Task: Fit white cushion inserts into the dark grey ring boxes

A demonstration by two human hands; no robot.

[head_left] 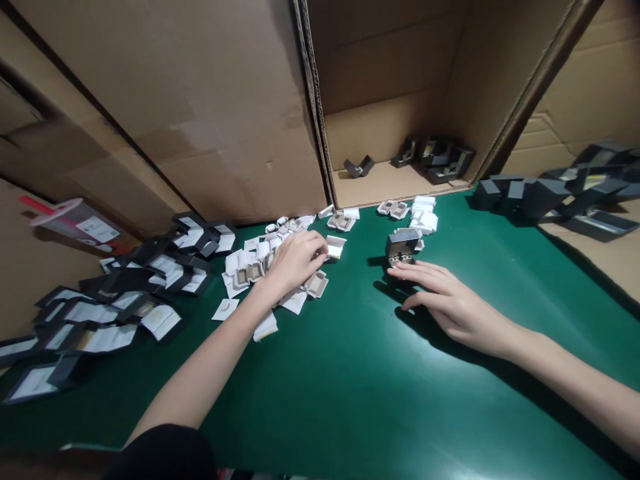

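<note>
My left hand (295,259) reaches into a heap of small white inserts (253,267) on the green table (350,387). Its curled fingertips pinch one white insert (335,246) at the heap's right edge. My right hand (450,300) lies flat on the table with its fingers stretched out, the tips touching the base of a small open dark box (401,248) that stands in front of it. More white inserts (423,213) lie just behind that box.
A large cardboard box (390,180) lies open on its side at the back, with several dark boxes (440,159) inside. Flat dark box parts (125,293) are spread on the left; assembled dark boxes (560,190) pile up at the right.
</note>
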